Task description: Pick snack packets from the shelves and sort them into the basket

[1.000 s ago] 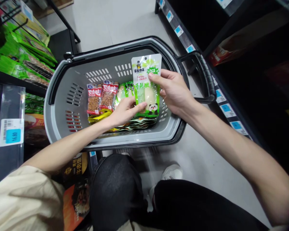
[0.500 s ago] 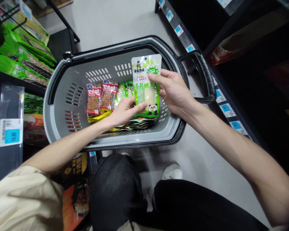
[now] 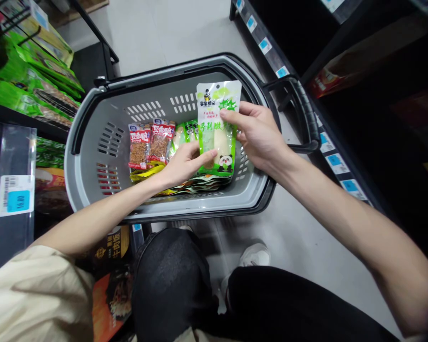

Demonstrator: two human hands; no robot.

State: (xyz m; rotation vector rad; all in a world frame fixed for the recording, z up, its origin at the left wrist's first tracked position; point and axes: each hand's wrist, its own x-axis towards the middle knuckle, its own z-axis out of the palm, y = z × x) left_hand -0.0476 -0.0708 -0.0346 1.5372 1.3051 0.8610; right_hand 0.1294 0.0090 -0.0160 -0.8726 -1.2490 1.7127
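Right hand [image 3: 258, 133] closed on the upright white-and-green pouch [image 3: 219, 107], I pinch it by its right edge, thumb flat on the front and fingers tucked behind. With my left hand [image 3: 187, 164] I grip the same pouch lower down: the thumb presses the front near the bottom left, and the fingers pass behind it, mostly hidden. A panda is printed on the pouch's lower right corner, and a pale food shape shows beside my left thumb.

I hold the pouch over the right part of a grey basket [image 3: 92, 114] with slotted walls and a black rim. Just left of it, partly behind my left hand, green panda packs [image 3: 191, 129] stand in the basket, and beside them are two red-topped snack packs [image 3: 152, 142]. Yellow packets [image 3: 146, 173] lie in front of those, and a layered stack of packets [image 3: 214, 183] lies below the pouch. A black handle [image 3: 308, 114] sticks out at the basket's right end.

Nearer me are my dark trousers [image 3: 171, 280], a white shoe [image 3: 255, 255] on the grey floor [image 3: 303, 228] and my beige sleeve [image 3: 39, 294]. On my left, bright green bags [image 3: 24, 90] fill a shelf above a price tag [image 3: 16, 195] reading 16.80. On my right, blue-and-white labels [image 3: 337, 163] line a dark shelf edge, with a red packet [image 3: 324, 83] behind.
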